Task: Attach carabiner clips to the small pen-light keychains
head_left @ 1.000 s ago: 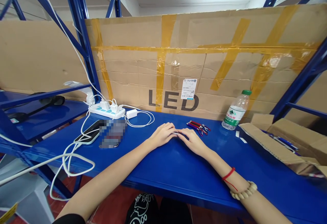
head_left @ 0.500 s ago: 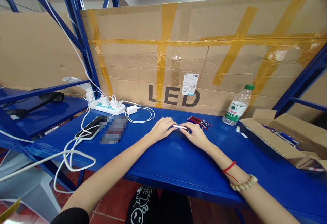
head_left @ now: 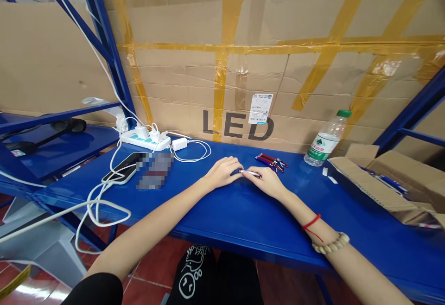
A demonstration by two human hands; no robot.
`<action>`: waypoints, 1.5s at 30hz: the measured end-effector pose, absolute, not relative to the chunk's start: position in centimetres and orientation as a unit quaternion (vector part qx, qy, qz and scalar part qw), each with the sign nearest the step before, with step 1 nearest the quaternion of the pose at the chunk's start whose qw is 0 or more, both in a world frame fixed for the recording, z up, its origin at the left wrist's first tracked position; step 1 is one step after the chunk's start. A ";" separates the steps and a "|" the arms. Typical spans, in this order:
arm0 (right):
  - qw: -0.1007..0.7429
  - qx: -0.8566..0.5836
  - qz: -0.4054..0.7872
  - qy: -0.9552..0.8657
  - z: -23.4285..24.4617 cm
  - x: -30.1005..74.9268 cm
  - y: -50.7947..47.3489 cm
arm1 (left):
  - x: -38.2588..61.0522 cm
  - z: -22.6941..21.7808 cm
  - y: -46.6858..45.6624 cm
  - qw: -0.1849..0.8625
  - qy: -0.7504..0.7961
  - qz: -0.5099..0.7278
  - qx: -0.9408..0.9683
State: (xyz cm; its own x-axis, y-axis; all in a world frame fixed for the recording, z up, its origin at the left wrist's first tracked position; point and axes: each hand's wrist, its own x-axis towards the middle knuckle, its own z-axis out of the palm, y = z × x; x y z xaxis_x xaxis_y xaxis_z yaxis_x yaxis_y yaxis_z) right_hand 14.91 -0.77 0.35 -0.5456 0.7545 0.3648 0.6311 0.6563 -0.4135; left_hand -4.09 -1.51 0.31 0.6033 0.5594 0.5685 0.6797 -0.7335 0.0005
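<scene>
A slim pen (head_left: 251, 173) with a pale front part and a dark rear lies between my two hands, just above the blue table. My right hand (head_left: 267, 181) pinches it between thumb and fingers. The fingers of my left hand (head_left: 222, 173) are curled closed around its left end, where the exact contact is partly hidden. Behind my right hand, a small pile of red and blue pens (head_left: 273, 161) rests on the table.
On the right stand a water bottle (head_left: 325, 142) and an open cardboard box (head_left: 368, 189) with pens inside. To the left lie a power strip (head_left: 146, 140), a phone (head_left: 125, 168), a blurred flat object (head_left: 155, 170) and loose white cables (head_left: 100, 203). A large carton (head_left: 174, 87) backs the blue table (head_left: 222, 217).
The pen has shifted slightly within my fingers, and more of its pale front now shows beside my right hand. My camera view has tipped down a little.
</scene>
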 end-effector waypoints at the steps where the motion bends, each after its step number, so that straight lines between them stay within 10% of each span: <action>1: 0.259 -0.400 0.115 -0.872 0.4 14.9 -0.8 | -4.1 0.3 -1.5 0.104 -0.351 -0.275 -0.889; 45: 0.266 -0.442 0.099 -0.851 0.2 15.3 -0.3 | -4.4 -0.4 -0.5 0.013 -0.505 -0.328 -0.798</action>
State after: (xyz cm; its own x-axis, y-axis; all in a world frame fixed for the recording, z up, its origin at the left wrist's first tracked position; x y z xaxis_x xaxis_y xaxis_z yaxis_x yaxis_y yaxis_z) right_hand 15.26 -0.28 0.19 -0.4685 0.8046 0.3648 0.6997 0.5900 -0.4028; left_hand -4.39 -0.55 -0.36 0.2750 0.7971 0.5375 0.8143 -0.4904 0.3105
